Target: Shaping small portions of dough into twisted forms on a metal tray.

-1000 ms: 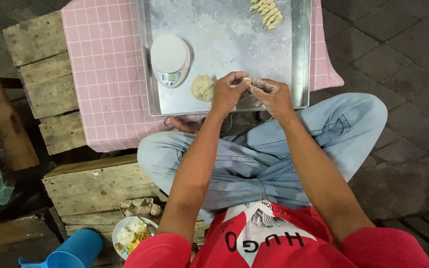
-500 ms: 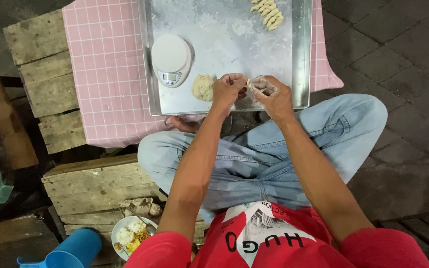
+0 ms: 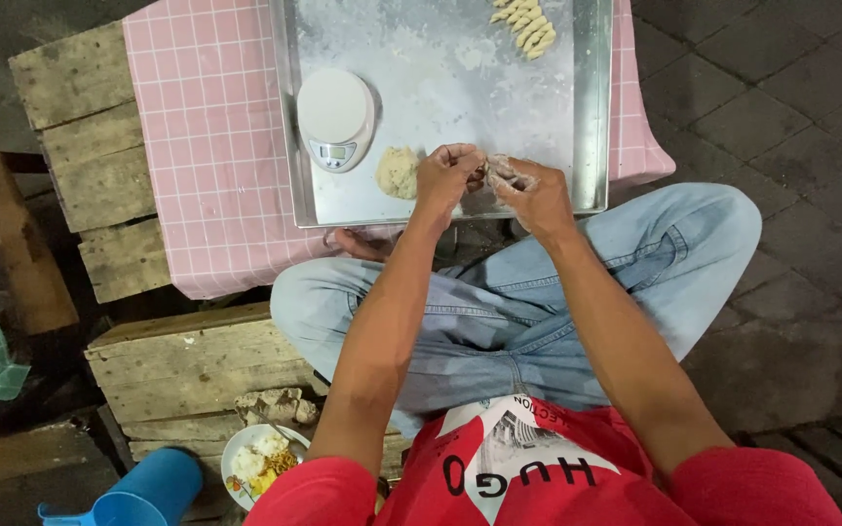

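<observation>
- Two hands meet over the near edge of the floured metal tray (image 3: 592, 117): the left hand (image 3: 448, 177) and the right hand (image 3: 530, 187), fingertips almost touching, with a small piece of dough (image 3: 495, 168) between them.
- The risk, as I judge it, is tearing: the piece looks thin and is pulled from both sides, so an uneven tug could split it.
- A dropped piece could miss the tray, since the hands work right at its front rim, above the person's jeans (image 3: 538, 302).
- The dough lump (image 3: 398, 171) lies just beside the left hand; a careless wrist could flatten it or nudge it against the white kitchen scale (image 3: 335, 115).
- Left grip: fingers curled tight and pressed together, pinching one end of the piece.
- Right grip: thumb and fingers likewise closed on the other end, floury; how much dough sits inside I cannot tell.
- Shaped dough twists (image 3: 526, 21) lie at the far side of the tray, well apart from the hands.
- The tray rests on a pink checked cloth (image 3: 207, 146) covering the desk.
</observation>
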